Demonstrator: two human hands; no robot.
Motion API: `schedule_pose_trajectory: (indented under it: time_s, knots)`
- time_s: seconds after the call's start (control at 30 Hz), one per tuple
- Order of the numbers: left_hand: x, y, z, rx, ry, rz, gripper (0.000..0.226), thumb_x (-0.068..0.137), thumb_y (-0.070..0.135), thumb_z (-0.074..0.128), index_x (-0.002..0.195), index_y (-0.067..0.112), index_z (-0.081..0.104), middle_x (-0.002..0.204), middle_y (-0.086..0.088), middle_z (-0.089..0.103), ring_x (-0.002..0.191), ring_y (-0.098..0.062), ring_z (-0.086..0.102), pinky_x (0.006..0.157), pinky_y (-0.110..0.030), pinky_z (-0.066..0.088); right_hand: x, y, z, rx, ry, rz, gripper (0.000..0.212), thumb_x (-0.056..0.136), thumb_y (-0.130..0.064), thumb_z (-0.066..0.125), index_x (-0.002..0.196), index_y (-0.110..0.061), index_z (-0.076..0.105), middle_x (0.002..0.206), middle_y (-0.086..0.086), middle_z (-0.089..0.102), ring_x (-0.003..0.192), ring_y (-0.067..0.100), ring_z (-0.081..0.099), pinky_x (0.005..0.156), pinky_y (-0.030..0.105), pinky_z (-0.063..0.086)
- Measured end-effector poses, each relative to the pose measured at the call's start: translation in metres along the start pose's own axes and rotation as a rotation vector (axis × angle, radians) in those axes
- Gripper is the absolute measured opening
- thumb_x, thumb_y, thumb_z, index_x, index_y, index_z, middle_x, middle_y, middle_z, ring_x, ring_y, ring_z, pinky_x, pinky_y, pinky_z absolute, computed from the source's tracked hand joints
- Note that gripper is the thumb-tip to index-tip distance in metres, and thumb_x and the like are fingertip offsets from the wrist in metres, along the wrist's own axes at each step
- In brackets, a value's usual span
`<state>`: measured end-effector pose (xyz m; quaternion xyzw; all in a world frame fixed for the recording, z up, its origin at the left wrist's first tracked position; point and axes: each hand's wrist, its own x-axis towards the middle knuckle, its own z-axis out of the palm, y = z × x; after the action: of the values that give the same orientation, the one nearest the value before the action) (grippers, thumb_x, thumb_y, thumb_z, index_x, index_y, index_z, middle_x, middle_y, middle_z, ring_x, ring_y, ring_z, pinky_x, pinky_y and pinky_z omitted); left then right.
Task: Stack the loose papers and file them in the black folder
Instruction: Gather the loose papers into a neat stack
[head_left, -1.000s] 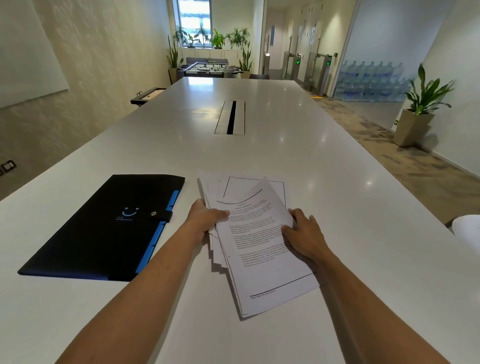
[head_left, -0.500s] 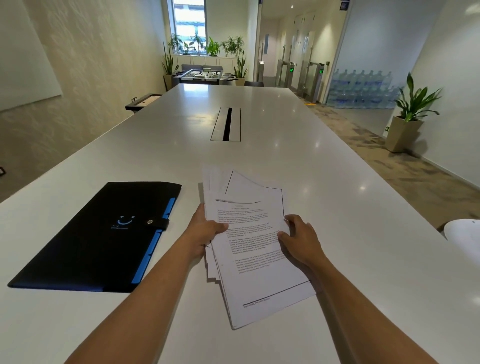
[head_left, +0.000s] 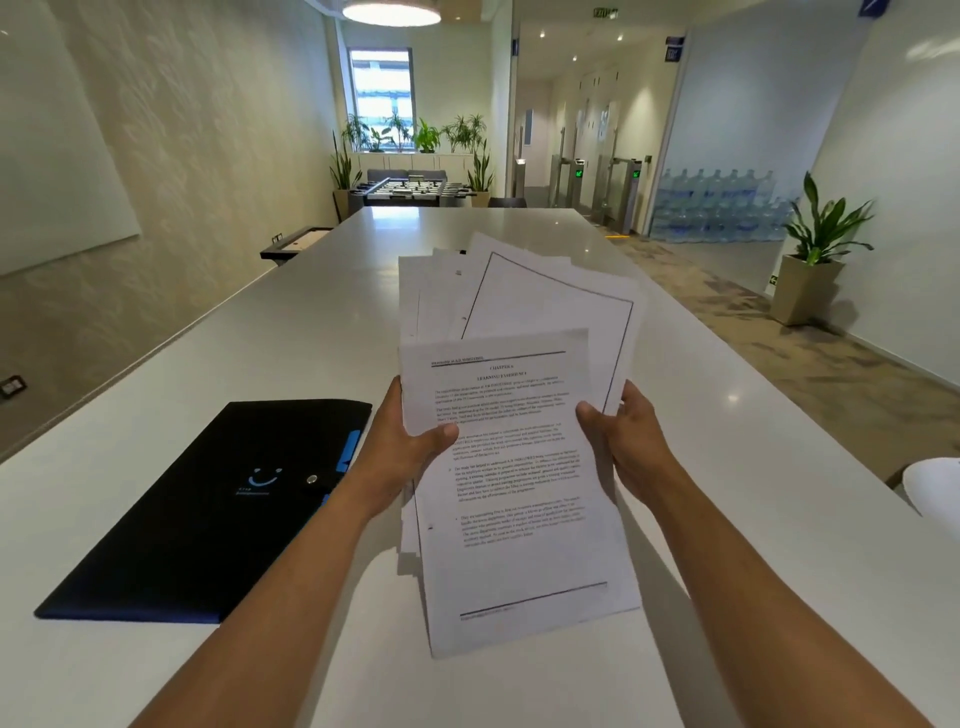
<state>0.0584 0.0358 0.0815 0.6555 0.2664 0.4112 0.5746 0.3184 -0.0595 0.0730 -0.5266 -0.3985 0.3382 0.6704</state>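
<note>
— The papers (head_left: 519, 457) are off the table (head_left: 322, 322) now?

— Yes. A second ago they lay flat beside the black folder (head_left: 208, 509); now they're raised up, tilted toward the person, to the folder's right.

— Squared up?

— No, the sheets behind fan out above the front page.

— And the grip?

— The left hand (head_left: 400, 447) is closed on the left edge, thumb across the front. The right hand (head_left: 623, 441) clasps the right edge. The folder lies flat, clasp fastened.
</note>
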Motion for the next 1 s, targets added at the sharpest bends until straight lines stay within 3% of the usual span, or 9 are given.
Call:
schedule_pose_trajectory:
  time_s: [0.1, 0.2, 0.43, 0.57, 0.77, 0.9, 1.0]
  knots:
    - [0.008, 0.026, -0.001, 0.038, 0.006, 0.117, 0.064, 0.081, 0.007, 0.077, 0.133, 0.017, 0.041, 0.126, -0.010, 0.061, 0.115, -0.025, 0.062, 0.089, -0.053, 0.054, 0.001, -0.032, 0.011, -0.018, 0.019, -0.197, 0.042, 0.083, -0.018, 0.071, 0.121, -0.012, 0.056, 0.108, 0.000, 0.073, 0.097, 0.023, 0.070, 0.077, 0.036, 0.060]
    - [0.019, 0.053, -0.001, 0.089, 0.044, 0.224, 0.063, 0.080, 0.010, 0.078, 0.132, 0.023, 0.043, 0.125, -0.003, 0.063, 0.113, -0.018, 0.063, 0.090, -0.046, 0.055, 0.001, -0.063, 0.018, -0.023, 0.034, -0.316, 0.043, 0.084, -0.021, 0.070, 0.123, -0.020, 0.054, 0.111, -0.004, 0.070, 0.101, 0.021, 0.068, 0.076, 0.032, 0.059]
    - [0.030, 0.075, 0.004, 0.071, 0.116, 0.287, 0.066, 0.070, 0.021, 0.084, 0.121, 0.033, 0.044, 0.117, -0.002, 0.064, 0.103, -0.015, 0.068, 0.079, -0.037, 0.060, -0.004, -0.088, 0.023, -0.094, -0.013, -0.353, 0.058, 0.084, -0.011, 0.070, 0.134, -0.018, 0.041, 0.124, 0.009, 0.061, 0.110, 0.024, 0.063, 0.086, 0.045, 0.056]
    - [0.026, 0.050, 0.016, 0.036, 0.147, 0.207, 0.065, 0.071, 0.014, 0.085, 0.124, 0.024, 0.048, 0.111, -0.002, 0.068, 0.099, -0.017, 0.069, 0.079, -0.041, 0.060, -0.011, -0.066, 0.027, -0.168, -0.032, -0.272, 0.054, 0.082, -0.004, 0.068, 0.130, -0.017, 0.045, 0.122, 0.011, 0.060, 0.109, 0.027, 0.062, 0.086, 0.052, 0.056]
    - [0.022, 0.041, 0.030, 0.072, 0.280, 0.194, 0.037, 0.080, 0.012, 0.078, 0.110, 0.027, 0.061, 0.104, 0.001, 0.071, 0.092, -0.015, 0.070, 0.077, -0.041, 0.061, -0.016, -0.048, 0.035, -0.210, 0.079, -0.308, 0.036, 0.089, -0.007, 0.062, 0.124, -0.015, 0.055, 0.113, 0.004, 0.066, 0.099, 0.021, 0.066, 0.077, 0.034, 0.059]
    - [0.018, 0.060, 0.030, 0.062, 0.287, 0.267, 0.038, 0.079, 0.015, 0.078, 0.101, 0.039, 0.059, 0.094, 0.012, 0.072, 0.088, -0.009, 0.070, 0.066, -0.023, 0.059, -0.015, -0.061, 0.034, -0.208, 0.114, -0.379, 0.035, 0.085, -0.011, 0.065, 0.117, -0.021, 0.056, 0.107, -0.003, 0.067, 0.091, 0.010, 0.067, 0.067, 0.023, 0.058]
    - [0.014, 0.059, 0.025, 0.064, 0.301, 0.244, 0.033, 0.074, 0.022, 0.074, 0.100, 0.035, 0.058, 0.095, 0.007, 0.071, 0.086, -0.012, 0.071, 0.064, -0.025, 0.059, -0.020, -0.059, 0.031, -0.196, 0.082, -0.344, 0.039, 0.077, -0.017, 0.068, 0.111, -0.029, 0.053, 0.107, -0.004, 0.065, 0.092, 0.011, 0.066, 0.065, 0.020, 0.057]
